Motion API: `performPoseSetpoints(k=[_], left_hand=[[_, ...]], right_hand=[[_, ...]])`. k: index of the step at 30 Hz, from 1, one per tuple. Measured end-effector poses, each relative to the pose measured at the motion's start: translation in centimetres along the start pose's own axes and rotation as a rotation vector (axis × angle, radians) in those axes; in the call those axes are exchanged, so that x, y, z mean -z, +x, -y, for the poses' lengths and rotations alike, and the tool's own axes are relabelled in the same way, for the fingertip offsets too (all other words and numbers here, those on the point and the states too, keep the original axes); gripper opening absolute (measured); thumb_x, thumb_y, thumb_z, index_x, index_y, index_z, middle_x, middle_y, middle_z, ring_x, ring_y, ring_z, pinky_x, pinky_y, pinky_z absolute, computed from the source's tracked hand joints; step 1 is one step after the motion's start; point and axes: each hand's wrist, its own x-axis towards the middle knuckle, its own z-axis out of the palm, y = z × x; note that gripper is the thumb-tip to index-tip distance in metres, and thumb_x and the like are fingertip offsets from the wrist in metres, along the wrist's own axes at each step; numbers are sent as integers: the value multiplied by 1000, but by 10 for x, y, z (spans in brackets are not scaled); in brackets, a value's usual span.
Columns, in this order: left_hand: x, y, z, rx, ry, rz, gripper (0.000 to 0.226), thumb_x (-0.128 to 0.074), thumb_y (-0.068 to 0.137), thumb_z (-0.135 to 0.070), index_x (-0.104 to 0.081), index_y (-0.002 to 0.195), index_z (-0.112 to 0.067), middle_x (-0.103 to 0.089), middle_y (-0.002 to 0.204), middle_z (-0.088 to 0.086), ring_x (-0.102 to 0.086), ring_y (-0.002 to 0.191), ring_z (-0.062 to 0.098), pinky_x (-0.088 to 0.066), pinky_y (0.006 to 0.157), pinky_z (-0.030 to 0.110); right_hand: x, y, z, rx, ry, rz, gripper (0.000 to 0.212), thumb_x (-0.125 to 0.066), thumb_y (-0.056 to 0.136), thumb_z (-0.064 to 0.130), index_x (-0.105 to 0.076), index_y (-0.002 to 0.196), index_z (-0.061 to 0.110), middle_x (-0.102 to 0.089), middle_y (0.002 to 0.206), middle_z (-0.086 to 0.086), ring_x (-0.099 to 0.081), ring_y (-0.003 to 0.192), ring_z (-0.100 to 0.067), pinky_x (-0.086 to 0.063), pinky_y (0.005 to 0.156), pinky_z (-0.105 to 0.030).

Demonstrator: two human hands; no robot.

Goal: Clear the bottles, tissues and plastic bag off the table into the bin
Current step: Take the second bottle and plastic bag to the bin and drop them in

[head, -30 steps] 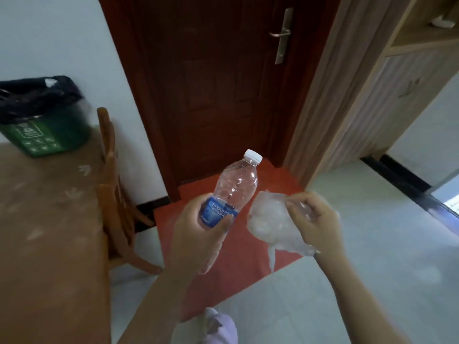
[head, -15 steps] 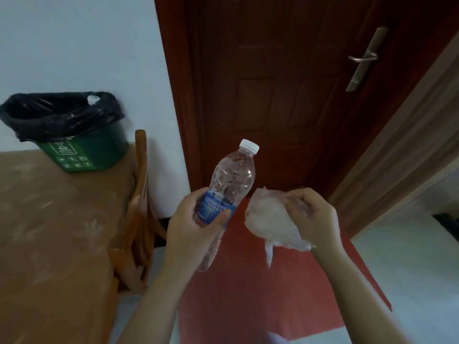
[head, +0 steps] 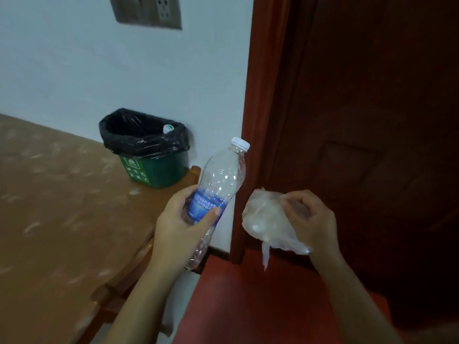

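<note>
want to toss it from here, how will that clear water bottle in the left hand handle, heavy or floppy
The bottle looks empty, so it is probably very light. Its lower body looks crumpled below the left hand, so the thin wall likely gives under the grip. With its cap on, it may bounce off the bin rim.

- You face a pale white wall [head: 99,70] with a grey socket plate [head: 149,11] high on it.
- To your right stands a dark red-brown wooden door [head: 372,120], its frame [head: 250,120] a lighter red-brown where it meets the wall.
- A red mat [head: 248,306] lies on the floor at the foot of the door.
- On your left a brown wooden table [head: 49,219] reaches to the wall; its top shows pale streaks.
- The light is dim and even.
</note>
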Motion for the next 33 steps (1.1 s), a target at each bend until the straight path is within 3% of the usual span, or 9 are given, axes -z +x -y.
performPoseSetpoints(k=[2, 4, 7, 9, 11, 14, 20, 24, 33], left_hand=[[3, 11, 1, 16, 38, -80, 50, -78, 67, -23, -58, 113, -23, -64, 103, -13, -59, 88, -8, -45, 69, 4], [11, 21, 4, 33, 86, -140, 49, -78, 66, -23, -59, 112, -25, -64, 103, -12, -59, 89, -7, -46, 72, 7], [24, 40, 12, 55, 112, -228, 49, -78, 66, -26, -59, 111, -26, -65, 104, -12, -60, 93, 1, -51, 80, 25], [34, 56, 21, 63, 150, -276, 48, -78, 66, -29, -59, 111, -28, -65, 104, -11, -61, 94, 5, -52, 80, 32], [45, 75, 31, 66, 165, -332, 47, -77, 66, -31, -58, 109, -31, -65, 104, -12, -61, 94, 5, -52, 79, 32], [64, 106, 46, 65, 176, -395, 43, -76, 67, -35, -56, 105, -39, -64, 102, -18, -59, 93, 0, -48, 75, 23], [109, 165, 67, 63, 202, -493, 45, -76, 67, -36, -57, 108, -33, -64, 102, -16, -58, 93, -3, -45, 73, 20], [131, 197, 77, 68, 205, -526, 45, -77, 66, -35, -57, 107, -35, -64, 101, -17, -57, 91, -6, -44, 72, 17], [155, 224, 92, 103, 240, -592, 49, -77, 68, -33, -57, 112, -31, -64, 107, -10, -59, 96, 5, -50, 79, 30]], right_hand=[[-9, 28, -1, 32, 21, 43, 16, -63, 79, 12, -63, 75, 28, -66, 77, 7, -62, 76, -6, -51, 69, -25], [-23, 52, -1, 57, 59, 59, 19, -62, 79, 10, -63, 74, 28, -66, 78, 8, -61, 77, -3, -49, 71, -24], [-53, 80, -1, 88, 107, 111, 23, -63, 78, 8, -62, 72, 30, -66, 78, 8, -60, 77, -1, -47, 69, -16], [-75, 98, -2, 100, 125, 155, 22, -63, 78, 8, -62, 72, 29, -66, 78, 7, -61, 77, -4, -48, 71, -21], [-98, 115, -1, 120, 134, 183, 23, -64, 77, 7, -62, 71, 28, -65, 78, 9, -61, 78, -7, -48, 73, -25], [-133, 143, 6, 165, 164, 203, 28, -64, 77, 5, -61, 69, 31, -64, 77, 11, -60, 78, -6, -48, 73, -21], [-202, 196, 32, 248, 219, 275, 33, -62, 79, 1, -59, 71, 33, -64, 77, 14, -60, 79, -9, -48, 74, -20], [-239, 222, 46, 272, 259, 291, 32, -62, 79, 6, -60, 71, 37, -64, 75, 24, -59, 76, 1, -46, 67, -9], [-309, 263, 65, 340, 276, 395, 34, -63, 80, 7, -57, 72, 40, -63, 72, 23, -57, 75, 5, -44, 66, -5]])
